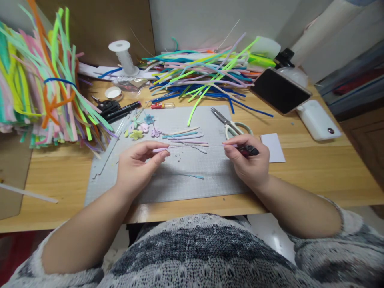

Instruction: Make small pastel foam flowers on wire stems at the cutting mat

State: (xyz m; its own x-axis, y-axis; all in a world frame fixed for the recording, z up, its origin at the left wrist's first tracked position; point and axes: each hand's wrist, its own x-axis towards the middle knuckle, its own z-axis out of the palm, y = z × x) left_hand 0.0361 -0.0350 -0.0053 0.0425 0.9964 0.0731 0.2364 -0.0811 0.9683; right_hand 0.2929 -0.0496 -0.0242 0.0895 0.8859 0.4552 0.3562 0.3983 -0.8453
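Between my two hands a thin wire (214, 145) is stretched level above the grey cutting mat (144, 192). My left hand (142, 162) pinches a pale lilac pipe cleaner (161, 150) at the wire's left end. At the other end my right hand (247, 158) pinches a short purple piece (229, 146), and a dark-handled tool (249, 150) rests in its palm. Several cut pipe cleaner strips (183, 134) lie behind the wire. A light blue strip (195, 176) lies in front. Small pipe cleaner flowers (136, 134) sit behind my left hand.
Scissors (229, 123) lie at the mat's back edge. Behind are a loose pipe cleaner pile (204, 76), a white spool (126, 58) and black pens (124, 112). A large bundle (57, 92) stands left; a phone (280, 90), white power bank (319, 120) and white card (273, 148) are right.
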